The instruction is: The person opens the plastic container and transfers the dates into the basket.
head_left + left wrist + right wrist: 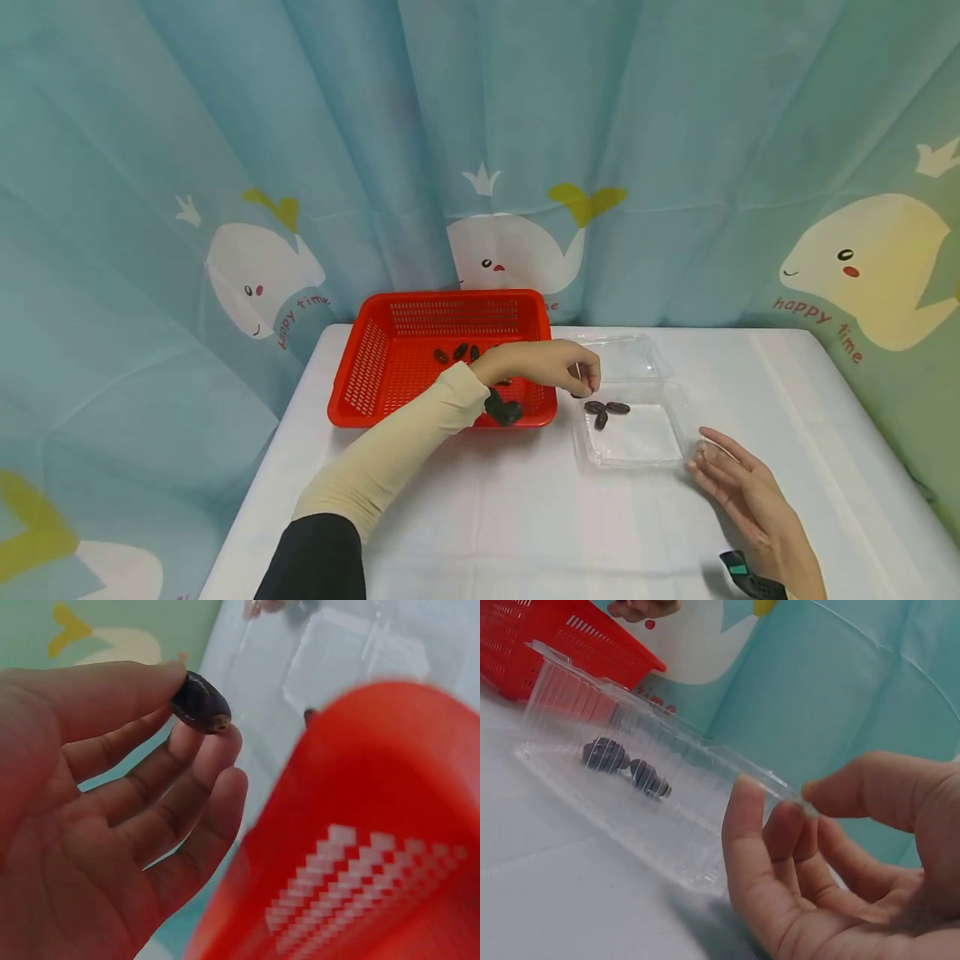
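Toward the right edge of the counter, the right hand pinches the near right corner of a clear box with three dates near its left wall, while beyond them the left hand pinches another date beside a red basket near the counter's far left corner.
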The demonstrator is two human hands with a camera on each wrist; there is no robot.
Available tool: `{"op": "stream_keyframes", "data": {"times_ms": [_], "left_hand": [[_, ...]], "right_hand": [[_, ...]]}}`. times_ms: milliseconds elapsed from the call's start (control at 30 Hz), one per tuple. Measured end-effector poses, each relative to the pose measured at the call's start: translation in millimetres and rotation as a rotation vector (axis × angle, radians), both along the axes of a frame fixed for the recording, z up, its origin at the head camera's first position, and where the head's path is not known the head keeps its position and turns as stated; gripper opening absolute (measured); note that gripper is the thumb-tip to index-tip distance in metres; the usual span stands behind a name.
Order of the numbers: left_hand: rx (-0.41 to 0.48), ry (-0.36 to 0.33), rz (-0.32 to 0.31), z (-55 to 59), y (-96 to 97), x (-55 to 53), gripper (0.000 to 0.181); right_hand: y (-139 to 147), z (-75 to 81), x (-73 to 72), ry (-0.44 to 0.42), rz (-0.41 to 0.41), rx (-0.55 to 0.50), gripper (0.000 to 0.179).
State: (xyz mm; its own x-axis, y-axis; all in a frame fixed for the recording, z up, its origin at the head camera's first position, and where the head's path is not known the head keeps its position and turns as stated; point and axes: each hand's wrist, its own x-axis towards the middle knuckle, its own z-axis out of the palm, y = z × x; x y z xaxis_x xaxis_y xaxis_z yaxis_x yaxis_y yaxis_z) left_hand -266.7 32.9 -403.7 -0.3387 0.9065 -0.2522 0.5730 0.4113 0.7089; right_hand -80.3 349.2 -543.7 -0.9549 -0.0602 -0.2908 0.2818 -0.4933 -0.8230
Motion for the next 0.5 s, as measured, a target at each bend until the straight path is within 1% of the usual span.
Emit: {"op": "stream_keyframes", "data": {"times_ms": [67, 133, 233, 333, 433, 500], "left_hand": [[0.011, 0.002, 0.045, 3.6, -12.9, -2.6, 0.008], [0.020, 0.004, 0.092, 6.2, -25.6, -5.7, 0.007], [0.044, -0.005, 0.171, 7.2, -44.0, -9.5, 0.007], [0.091, -0.080, 0.263, 4.6, -61.2, -11.3, 0.010], [0.146, -0.175, 0.360, 0.5, -78.2, -11.8, 0.018], [0.169, -0.208, 0.421, -2.5, -89.1, -12.0, 0.022]], "right_hand": [[0.0, 3.5, -1.4, -0.029, 0.005, 0.025, 0.037], [0.8, 7.7, -3.6, -0.077, 0.018, 0.069, 0.035], [3.5, 14.0, -7.5, -0.151, 0.062, 0.153, 0.031], [6.7, 18.9, -11.2, -0.189, 0.110, 0.208, 0.030], [9.2, 21.8, -14.3, -0.192, 0.144, 0.209, 0.031], [9.5, 23.2, -15.4, -0.195, 0.153, 0.204, 0.032]]}}
